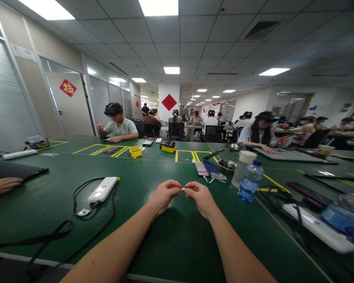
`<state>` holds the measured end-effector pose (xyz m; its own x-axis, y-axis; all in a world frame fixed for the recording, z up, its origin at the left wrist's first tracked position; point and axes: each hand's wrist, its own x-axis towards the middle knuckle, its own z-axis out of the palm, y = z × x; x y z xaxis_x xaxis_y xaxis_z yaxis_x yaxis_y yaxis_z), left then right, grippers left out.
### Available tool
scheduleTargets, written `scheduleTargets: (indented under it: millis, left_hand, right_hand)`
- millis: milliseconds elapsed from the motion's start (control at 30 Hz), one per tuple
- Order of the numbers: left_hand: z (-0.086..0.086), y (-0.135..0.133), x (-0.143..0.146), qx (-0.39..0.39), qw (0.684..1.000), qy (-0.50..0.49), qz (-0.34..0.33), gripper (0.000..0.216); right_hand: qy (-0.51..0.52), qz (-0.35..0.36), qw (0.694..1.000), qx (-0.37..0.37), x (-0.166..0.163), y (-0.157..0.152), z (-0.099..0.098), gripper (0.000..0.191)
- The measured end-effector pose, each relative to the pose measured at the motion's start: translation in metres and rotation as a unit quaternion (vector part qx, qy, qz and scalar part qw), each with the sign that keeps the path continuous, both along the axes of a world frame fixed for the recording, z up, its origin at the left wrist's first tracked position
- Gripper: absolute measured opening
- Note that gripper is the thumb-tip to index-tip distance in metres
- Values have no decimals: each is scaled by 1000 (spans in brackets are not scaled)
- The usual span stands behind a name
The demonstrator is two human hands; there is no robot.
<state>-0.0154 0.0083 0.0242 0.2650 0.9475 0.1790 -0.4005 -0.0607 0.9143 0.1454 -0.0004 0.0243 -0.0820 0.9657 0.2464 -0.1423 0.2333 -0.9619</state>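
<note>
Above the green table, my left hand [166,196] and my right hand [200,197] meet almost fingertip to fingertip. A tiny orange-red piece [180,187] shows at the pinched thumb and finger of my left hand. Right beside it, a tiny silvery piece [183,189] sits at the pinched fingertips of my right hand. Both are too small for me to tell their kind, or whether they are joined. My fingers cover part of them.
A white power bank [103,190] with a black cable lies to the left. On the right stand a blue-capped water bottle [250,181] and a pale bottle [242,169]. Farther back are a metal bowl [230,167] and a yellow tray [135,152]. Another person's hand [4,186] rests at far left.
</note>
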Motion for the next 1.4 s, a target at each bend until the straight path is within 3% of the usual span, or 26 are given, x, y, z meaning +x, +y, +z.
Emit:
scheduleTargets:
  millis: [533,800,1000,1133,1300,1400]
  left_hand:
    - [0,0,-2,63,992,109,25,21]
    - [-6,2,1,88,987,132,-7,26]
    - [-5,-3,1,188,950,243,62,22]
    - [0,-9,1,237,922,287,107,22]
    - [5,-16,2,252,915,297,107,34]
    - [4,-17,5,230,930,272,93,33]
  right_hand:
    - [-80,-32,996,25,1,0,1,28]
    - [-134,-23,989,53,3,-2,3,26]
    - [-61,8,998,12,0,-2,3,36]
    - [-54,1,998,18,-1,-3,4,30]
    - [-38,22,999,16,-1,-4,4,31]
    - [-24,28,999,12,-1,-4,3,29]
